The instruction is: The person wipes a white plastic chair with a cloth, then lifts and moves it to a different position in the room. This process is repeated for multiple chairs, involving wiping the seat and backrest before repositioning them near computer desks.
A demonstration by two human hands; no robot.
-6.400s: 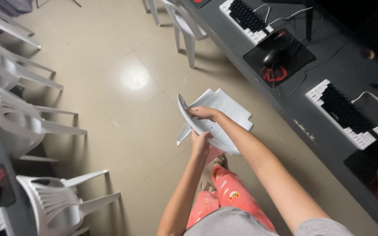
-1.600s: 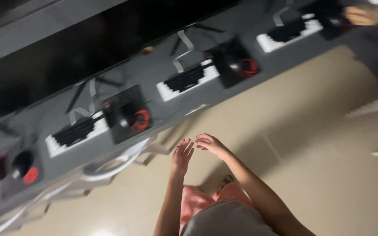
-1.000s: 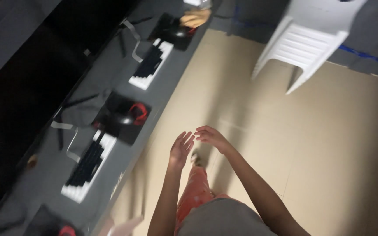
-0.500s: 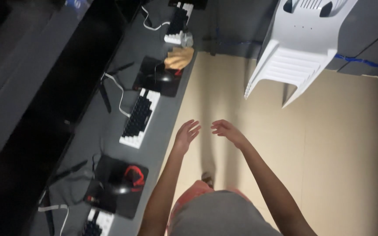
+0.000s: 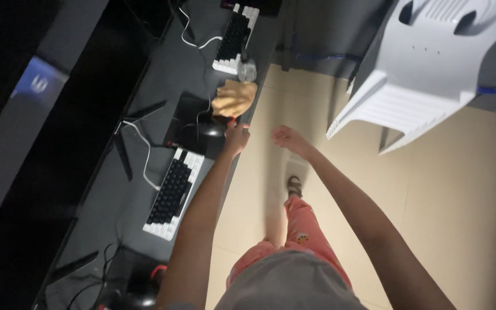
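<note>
As both arms reach out, left hand (image 5: 237,138) nears the crumpled tan cloth (image 5: 234,97) at upper centre.
Left fingers curl empty over the dark grey worktop (image 5: 144,172); right hand (image 5: 285,138) loosely closed, empty.

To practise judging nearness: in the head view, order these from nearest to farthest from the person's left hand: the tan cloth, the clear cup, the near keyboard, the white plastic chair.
Measured from the left hand:
1. Tan cloth, on the desk edge just beyond the hand.
2. Near keyboard, on the desk, back toward the person.
3. Clear cup, past the cloth; close to the keyboard's rank, hard to separate.
4. White plastic chair, far right, across the floor.
</note>
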